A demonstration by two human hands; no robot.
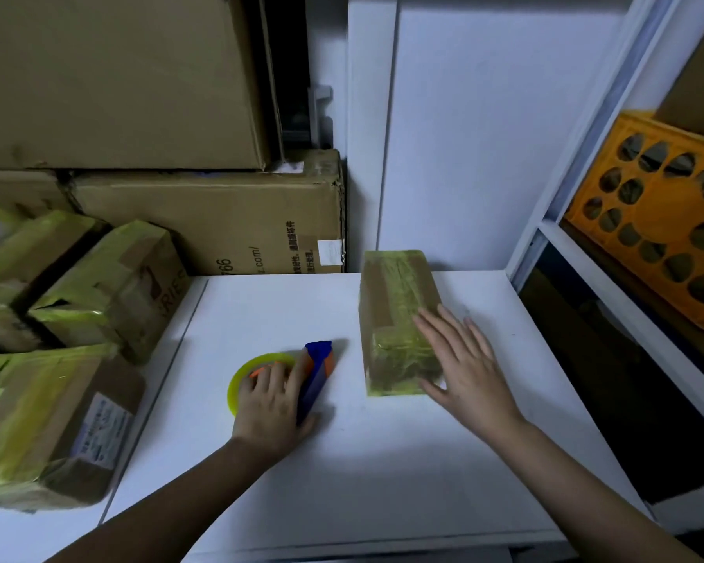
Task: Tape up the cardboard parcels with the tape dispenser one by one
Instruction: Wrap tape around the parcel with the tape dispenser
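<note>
A long cardboard parcel (397,306) wrapped in yellow-green tape lies on the white table (383,461), right of centre. My right hand (464,363) rests flat on its near right side, fingers straight. To the left, a tape dispenser (316,375) with a blue handle, orange parts and a yellow tape roll lies on the table. My left hand (271,404) lies over it, fingers curled round the roll and handle.
Several taped parcels (98,294) are piled at the left, one with a label (98,428) hanging over the table edge. Large cardboard boxes (220,221) are stacked behind. A white shelf frame (578,258) with an orange crate (659,221) stands at the right.
</note>
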